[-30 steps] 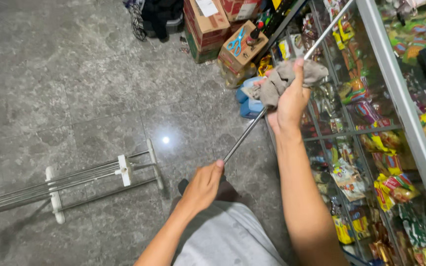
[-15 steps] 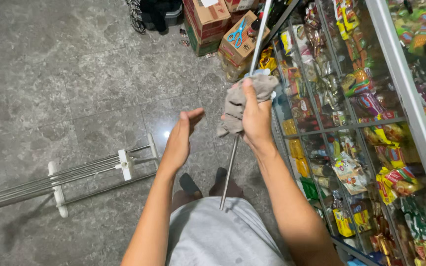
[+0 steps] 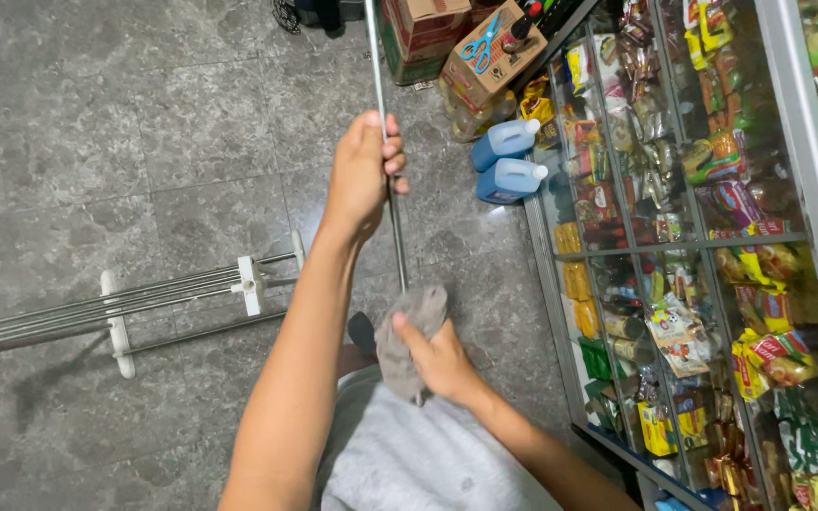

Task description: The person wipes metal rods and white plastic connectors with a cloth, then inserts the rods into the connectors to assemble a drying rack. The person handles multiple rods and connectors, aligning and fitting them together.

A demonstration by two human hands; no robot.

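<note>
The glass display case (image 3: 712, 246) of packaged goods stands to the right of the fingers; a white-and-metal rack (image 3: 115, 317) lies on the grey tiled floor (image 3: 97, 114) to their left. The thin metal rod (image 3: 385, 142) stands nearly upright, the left hand (image 3: 364, 170) clamped around its middle. Below, the right hand (image 3: 439, 360) pinches a grey cloth (image 3: 407, 341) around the rod's lower end, fingers closed. Wiping well seems to call for a steady upper grip and a full wrap.

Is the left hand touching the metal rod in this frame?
Touching. The head view shows the left hand with fingers curled around the metal rod, no gap visible; the right hand holds a grey cloth at its lower end.
</note>
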